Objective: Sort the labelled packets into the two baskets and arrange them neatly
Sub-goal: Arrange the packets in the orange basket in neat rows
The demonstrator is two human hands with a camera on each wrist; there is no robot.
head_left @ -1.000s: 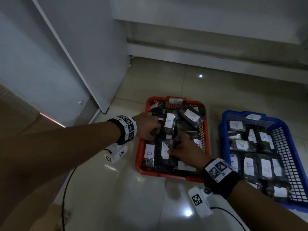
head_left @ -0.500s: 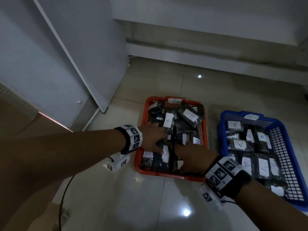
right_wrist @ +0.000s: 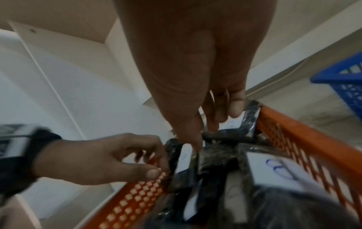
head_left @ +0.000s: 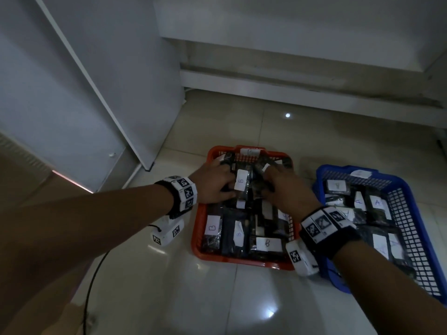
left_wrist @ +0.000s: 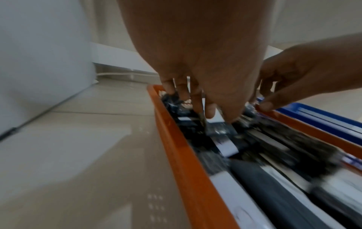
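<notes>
An orange basket (head_left: 198,228) on the tiled floor is packed with dark packets bearing white "B" labels (head_left: 212,226). To its right, the blue basket (head_left: 343,168) holds packets labelled "A" (head_left: 377,203). Both hands are in the far half of the orange basket. My left hand (head_left: 226,180) has curled fingers that pinch a dark packet beside the upright "B" label (head_left: 241,180); the left wrist view shows its fingertips (left_wrist: 195,102) down among the packets. My right hand (head_left: 264,180) grips a crumpled dark packet (right_wrist: 219,153) between thumb and fingers.
A white cabinet door (head_left: 108,81) stands at the left, its corner close to the orange basket. A white ledge (head_left: 290,81) runs along the back wall. A black cable (head_left: 92,274) trails over the floor at the lower left.
Both hands have moved from the near middle of the orange basket to its far half. The right hand travelled farthest, up from the front right packets.
</notes>
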